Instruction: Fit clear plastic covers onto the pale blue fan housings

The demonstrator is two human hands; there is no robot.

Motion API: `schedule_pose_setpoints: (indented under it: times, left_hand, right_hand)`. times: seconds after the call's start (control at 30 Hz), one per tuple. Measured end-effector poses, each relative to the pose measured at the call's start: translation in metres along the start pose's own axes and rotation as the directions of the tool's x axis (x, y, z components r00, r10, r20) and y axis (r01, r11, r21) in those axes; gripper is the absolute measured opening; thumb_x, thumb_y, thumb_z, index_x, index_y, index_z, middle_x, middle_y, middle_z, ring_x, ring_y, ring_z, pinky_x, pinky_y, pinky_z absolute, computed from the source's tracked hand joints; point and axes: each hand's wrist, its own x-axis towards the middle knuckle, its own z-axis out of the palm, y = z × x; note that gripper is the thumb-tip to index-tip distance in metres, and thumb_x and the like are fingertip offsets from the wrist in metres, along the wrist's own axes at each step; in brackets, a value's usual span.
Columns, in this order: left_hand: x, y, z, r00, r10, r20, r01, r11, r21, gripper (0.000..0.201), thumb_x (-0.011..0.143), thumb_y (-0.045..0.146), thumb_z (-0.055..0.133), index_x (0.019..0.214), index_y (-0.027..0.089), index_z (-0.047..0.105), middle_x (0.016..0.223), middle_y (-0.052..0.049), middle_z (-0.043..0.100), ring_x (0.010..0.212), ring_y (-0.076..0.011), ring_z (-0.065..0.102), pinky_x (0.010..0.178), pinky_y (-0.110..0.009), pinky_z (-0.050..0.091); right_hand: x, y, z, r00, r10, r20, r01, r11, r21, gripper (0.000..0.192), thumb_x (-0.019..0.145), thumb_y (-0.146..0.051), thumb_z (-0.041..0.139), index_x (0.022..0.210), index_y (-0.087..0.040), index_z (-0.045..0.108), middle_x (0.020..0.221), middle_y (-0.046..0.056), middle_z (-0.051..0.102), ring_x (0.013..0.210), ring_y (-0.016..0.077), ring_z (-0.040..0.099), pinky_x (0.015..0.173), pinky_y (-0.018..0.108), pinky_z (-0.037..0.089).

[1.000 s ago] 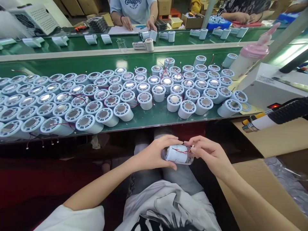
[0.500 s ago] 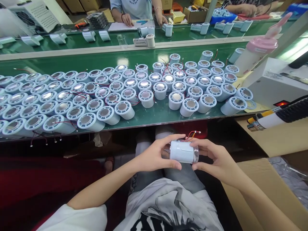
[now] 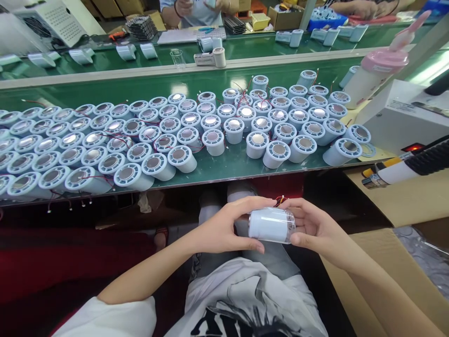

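Note:
Over my lap, my left hand (image 3: pixel 229 227) and my right hand (image 3: pixel 317 229) hold a light blue cylinder (image 3: pixel 268 224) on its side, one at each end. Clear plastic surrounds the cylinder and reaches past its right end. Thin red, yellow and dark wires with a small white plug (image 3: pixel 281 199) stick up behind it, between my fingertips. My left thumb and fingers curve around the left end, while my right thumb and fingers grip the clear right end.
Many similar light blue cylinders (image 3: pixel 182 159) stand in rows on the green bench (image 3: pixel 217 168). At right are a grey machine (image 3: pixel 396 117), a black-and-white tool (image 3: pixel 403 171), a pink-lidded bottle (image 3: pixel 375 75) and a cardboard box (image 3: pixel 368 262). A co-worker's hands (image 3: pixel 184 7) are across the bench.
The cylinder has turned in my hands, so its seam line no longer shows, and it has shifted slightly right. The co-worker's hands have risen from the bench, and the cylinder there is lifted.

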Motion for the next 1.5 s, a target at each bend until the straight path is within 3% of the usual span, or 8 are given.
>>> schedule_pose_setpoints:
  times: [0.17, 0.43, 0.7, 0.87, 1.03, 1.13, 1.27, 1.5]
  left_hand:
    - [0.0, -0.001, -0.001, 0.999, 0.048, 0.006, -0.049, 0.997, 0.059, 0.077, 0.067, 0.027, 0.082, 0.136, 0.029, 0.048, 0.141, -0.009, 0.052, 0.132, -0.0281, 0.046, 0.109, -0.043, 0.039]
    - [0.003, -0.003, -0.002, 0.997, 0.081, 0.014, -0.081, 0.996, 0.023, 0.076, 0.067, 0.024, 0.081, 0.136, 0.032, 0.049, 0.142, -0.007, 0.051, 0.132, -0.0281, 0.046, 0.108, -0.044, 0.04]
    - [0.009, -0.004, 0.0, 0.998, -0.062, 0.019, 0.065, 0.971, -0.229, 0.085, 0.065, 0.019, 0.083, 0.139, 0.031, 0.044, 0.142, -0.009, 0.05, 0.13, -0.0285, 0.047, 0.107, -0.043, 0.041]
    - [0.066, -0.026, 0.012, 0.992, -0.124, 0.039, 0.126, 0.843, -0.523, 0.087, 0.063, 0.022, 0.084, 0.14, 0.023, 0.044, 0.141, -0.016, 0.05, 0.126, -0.0301, 0.051, 0.096, -0.038, 0.048]
    - [0.154, -0.038, 0.047, 0.969, -0.142, 0.204, 0.23, 0.821, -0.522, 0.081, 0.061, 0.026, 0.085, 0.134, 0.017, 0.051, 0.137, -0.017, 0.055, 0.13, -0.0304, 0.047, 0.104, -0.042, 0.04]
    - [0.192, -0.034, 0.062, 0.954, -0.114, 0.279, 0.241, 0.844, -0.48, 0.076, 0.061, 0.026, 0.085, 0.13, 0.014, 0.056, 0.134, -0.016, 0.057, 0.127, -0.03, 0.051, 0.106, -0.044, 0.038]
    - [0.214, -0.024, 0.062, 0.936, -0.084, 0.342, 0.234, 0.874, -0.425, 0.064, 0.065, 0.029, 0.083, 0.122, 0.011, 0.062, 0.125, -0.014, 0.064, 0.117, -0.0265, 0.058, 0.106, -0.042, 0.037]
    - [0.215, -0.019, 0.054, 0.934, -0.102, 0.343, 0.238, 0.894, -0.381, 0.06, 0.062, 0.028, 0.084, 0.117, 0.012, 0.065, 0.12, -0.011, 0.066, 0.113, -0.0239, 0.06, 0.105, -0.039, 0.038]
  right_hand:
    - [0.003, 0.001, 0.001, 0.998, 0.053, -0.022, -0.051, 0.996, 0.071, 0.045, 0.076, -0.038, 0.077, 0.111, -0.023, 0.055, 0.103, 0.005, 0.064, 0.081, 0.015, 0.064, 0.065, 0.024, 0.056]
    - [0.005, 0.005, 0.005, 0.983, 0.166, -0.075, -0.154, 0.978, 0.142, 0.043, 0.08, -0.053, 0.068, 0.101, -0.018, 0.054, 0.074, 0.002, 0.066, 0.058, 0.0156, 0.067, 0.051, 0.024, 0.057]
    - [0.012, 0.013, 0.008, 0.978, 0.197, -0.066, -0.171, 0.944, 0.281, 0.044, 0.082, -0.061, 0.059, 0.094, -0.019, 0.052, 0.06, 0.0, 0.065, 0.048, 0.0146, 0.063, 0.041, 0.019, 0.049]
    - [0.012, 0.038, -0.009, 0.956, 0.088, -0.279, 0.063, 0.869, 0.491, 0.048, 0.078, -0.059, 0.065, 0.1, -0.019, 0.053, 0.075, 0.007, 0.072, 0.055, 0.0156, 0.065, 0.048, 0.021, 0.051]
    - [0.001, 0.061, -0.044, 0.831, 0.022, -0.555, 0.298, 0.826, 0.479, 0.042, 0.084, -0.059, 0.055, 0.101, -0.02, 0.054, 0.078, 0.005, 0.072, 0.061, 0.0135, 0.064, 0.057, 0.021, 0.052]
    - [-0.002, 0.061, -0.062, 0.767, 0.009, -0.641, 0.383, 0.796, 0.469, 0.041, 0.087, -0.057, 0.052, 0.1, -0.019, 0.056, 0.079, 0.005, 0.071, 0.062, 0.0139, 0.063, 0.058, 0.022, 0.053]
    - [0.003, 0.054, -0.077, 0.743, 0.01, -0.669, 0.425, 0.765, 0.483, 0.043, 0.088, -0.058, 0.051, 0.098, -0.017, 0.06, 0.077, 0.006, 0.07, 0.058, 0.0141, 0.062, 0.054, 0.023, 0.053]
    - [0.009, 0.05, -0.082, 0.777, -0.008, -0.63, 0.43, 0.737, 0.522, 0.044, 0.09, -0.056, 0.05, 0.098, -0.015, 0.062, 0.076, 0.007, 0.071, 0.057, 0.0121, 0.063, 0.055, 0.019, 0.054]
